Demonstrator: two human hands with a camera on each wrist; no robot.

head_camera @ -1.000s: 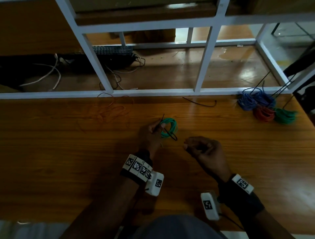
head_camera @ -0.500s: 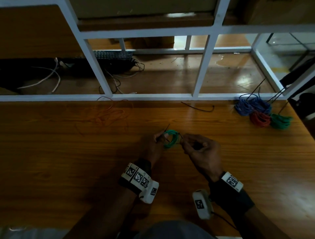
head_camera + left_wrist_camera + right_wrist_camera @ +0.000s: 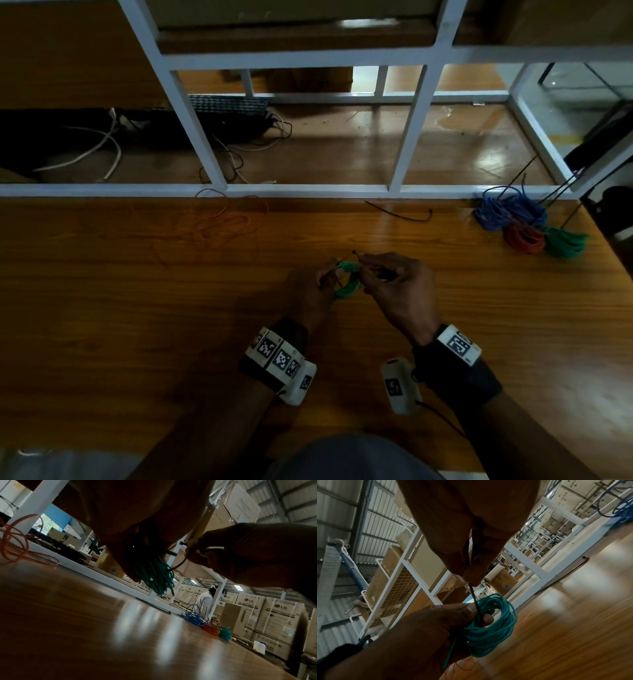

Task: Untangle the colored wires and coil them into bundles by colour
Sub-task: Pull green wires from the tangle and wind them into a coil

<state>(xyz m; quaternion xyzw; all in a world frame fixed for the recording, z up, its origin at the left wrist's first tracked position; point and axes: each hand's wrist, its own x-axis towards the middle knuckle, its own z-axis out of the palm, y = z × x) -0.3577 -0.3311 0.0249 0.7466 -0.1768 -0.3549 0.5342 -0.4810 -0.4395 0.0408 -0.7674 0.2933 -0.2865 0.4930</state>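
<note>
Showing right wrist only: fingers (image 3: 471, 573) pinching black tie (image 3: 475, 599).

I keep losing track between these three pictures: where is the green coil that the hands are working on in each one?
Head: green coil sits at centre, between the left hand and right hand.
Left wrist: it hangs at centre, below the left hand's fingers.
Right wrist: it is at lower centre, held by the left hand.
Shared landmark: the black tie that the right hand pinches runs to the coil in all three views.
</note>
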